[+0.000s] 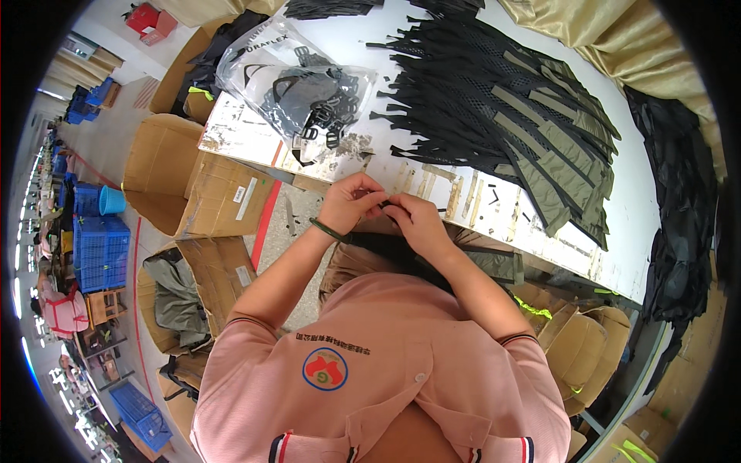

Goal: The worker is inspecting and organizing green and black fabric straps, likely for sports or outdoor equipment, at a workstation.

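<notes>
My left hand (352, 202), with a dark green bangle at its wrist, and my right hand (417, 221) meet in front of me at the table's near edge. Both pinch a small black piece (384, 204) between thumbs and fingers, which mostly cover it; its kind cannot be made out. Black fabric (397, 251) lies across my lap below the hands, with an olive-green panel (494, 265) at its right end. Beyond my left hand, a clear plastic bag (297, 85) holds black plastic buckles (332, 116), some spilling at its mouth.
A large pile of black and olive strap pieces (509, 116) covers the right of the white table (471, 204). Cardboard boxes (220, 197) stand on the floor at left, and another box (590, 347) at right. Black fabric (679, 208) hangs at far right. Blue crates (100, 255) stand farther left.
</notes>
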`<state>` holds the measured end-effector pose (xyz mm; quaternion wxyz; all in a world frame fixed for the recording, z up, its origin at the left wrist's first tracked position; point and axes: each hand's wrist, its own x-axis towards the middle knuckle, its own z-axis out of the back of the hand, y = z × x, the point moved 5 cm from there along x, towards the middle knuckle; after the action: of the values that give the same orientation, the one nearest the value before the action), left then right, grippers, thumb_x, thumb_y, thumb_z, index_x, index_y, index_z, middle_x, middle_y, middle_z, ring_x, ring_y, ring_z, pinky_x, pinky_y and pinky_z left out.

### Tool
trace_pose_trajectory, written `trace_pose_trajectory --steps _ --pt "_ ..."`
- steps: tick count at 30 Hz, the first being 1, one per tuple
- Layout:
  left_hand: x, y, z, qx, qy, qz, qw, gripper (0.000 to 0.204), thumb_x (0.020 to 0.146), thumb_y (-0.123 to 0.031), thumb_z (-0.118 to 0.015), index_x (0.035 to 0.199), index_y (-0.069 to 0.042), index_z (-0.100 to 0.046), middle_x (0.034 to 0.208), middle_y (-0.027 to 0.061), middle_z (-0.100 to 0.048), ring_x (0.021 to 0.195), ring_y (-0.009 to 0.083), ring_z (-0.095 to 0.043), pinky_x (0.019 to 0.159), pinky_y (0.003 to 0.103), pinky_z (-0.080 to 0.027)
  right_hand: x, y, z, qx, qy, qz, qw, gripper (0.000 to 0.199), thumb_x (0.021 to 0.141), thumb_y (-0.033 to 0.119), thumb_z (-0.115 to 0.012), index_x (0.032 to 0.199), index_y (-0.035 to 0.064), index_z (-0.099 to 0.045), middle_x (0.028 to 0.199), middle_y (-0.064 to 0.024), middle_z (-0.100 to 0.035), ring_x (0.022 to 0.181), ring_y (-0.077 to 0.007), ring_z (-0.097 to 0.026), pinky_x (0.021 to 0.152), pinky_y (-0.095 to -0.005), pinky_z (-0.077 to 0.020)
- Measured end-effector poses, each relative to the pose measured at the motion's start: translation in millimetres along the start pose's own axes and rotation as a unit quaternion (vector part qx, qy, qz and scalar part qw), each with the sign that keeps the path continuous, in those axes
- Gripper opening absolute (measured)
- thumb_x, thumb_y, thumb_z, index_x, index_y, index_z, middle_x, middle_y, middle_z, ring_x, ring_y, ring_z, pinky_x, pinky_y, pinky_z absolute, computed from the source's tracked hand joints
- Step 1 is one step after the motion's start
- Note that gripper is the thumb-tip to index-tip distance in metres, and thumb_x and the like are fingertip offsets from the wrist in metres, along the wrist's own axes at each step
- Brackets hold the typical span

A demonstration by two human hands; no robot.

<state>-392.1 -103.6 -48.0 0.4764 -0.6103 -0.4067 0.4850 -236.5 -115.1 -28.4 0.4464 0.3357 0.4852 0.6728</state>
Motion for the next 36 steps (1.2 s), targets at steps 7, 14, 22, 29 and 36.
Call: trace_pose_trajectory --steps 7,14,22,29,36 --pt "45.6 -36.0 63.4 0.329 -0.219 -0.181 0.9 0.021 0.079 -0.01 -0.069 0.092 -0.003 -0.055 0.081 0.0088 -0.06 0.067 0.0234 -0.059 0.06 0.031 -0.048 1.0 5.2 -6.4 -0.069 -0.018 0.052 0.996 0.013 0.084 0.008 -0.058 0.092 -0.0015 -0.061 0.082 -0.0177 -0.061 0.072 -0.0345 -0.059 0.065 -0.0358 -0.0467" --pt "68.0 -21.3 82.9 0.473 -0.221 -0.146 0.84 0.026 0.073 -0.015 -0.073 0.087 -0.003 -0.054 0.081 0.0178 -0.058 0.081 0.0424 -0.056 0.071 0.044 -0.046 2.5 -5.6 0.1 -0.006 0.002 -0.056 0.998 0.015 0.086 0.011 -0.059 0.094 -0.0017 -0.061 0.07 -0.0097 -0.058 0.06 -0.0178 -0.056 0.057 -0.0284 -0.0447" --pt "4.9 -33.0 -6.6 -0.166 0.103 0.105 0.975 0.013 0.086 -0.003 -0.06 0.098 -0.004 -0.059 0.085 0.0048 -0.061 0.068 0.0112 -0.059 0.063 0.024 -0.049 -0.8 -12.5 29.6 0.25 0.022 -0.135 0.959 0.016 0.091 0.015 -0.057 0.096 0.0012 -0.062 0.072 0.0006 -0.059 0.059 -0.0064 -0.05 0.055 -0.0211 -0.0421" --pt "-1.7 -7.7 -23.5 -0.334 0.187 0.085 0.92 0.028 0.088 -0.007 -0.06 0.114 -0.008 -0.052 0.087 0.0048 -0.06 0.068 0.0123 -0.06 0.062 0.023 -0.049 -8.5 -4.7 33.0 0.338 0.053 -0.141 0.929 0.015 0.09 0.013 -0.058 0.094 -0.0002 -0.064 0.076 -0.0002 -0.06 0.062 -0.0058 -0.051 0.057 -0.0189 -0.0413" --pt "-4.2 -8.9 -34.0 -0.412 0.156 0.109 0.891 0.027 0.089 -0.01 -0.059 0.114 -0.007 -0.052 0.089 0.0026 -0.058 0.063 0.0066 -0.052 0.056 0.016 -0.042 -10.3 -4.1 31.5 0.323 0.064 -0.136 0.935 0.016 0.088 0.015 -0.061 0.096 0.0014 -0.064 0.076 0.0013 -0.059 0.061 -0.0049 -0.05 0.056 -0.0185 -0.0406"
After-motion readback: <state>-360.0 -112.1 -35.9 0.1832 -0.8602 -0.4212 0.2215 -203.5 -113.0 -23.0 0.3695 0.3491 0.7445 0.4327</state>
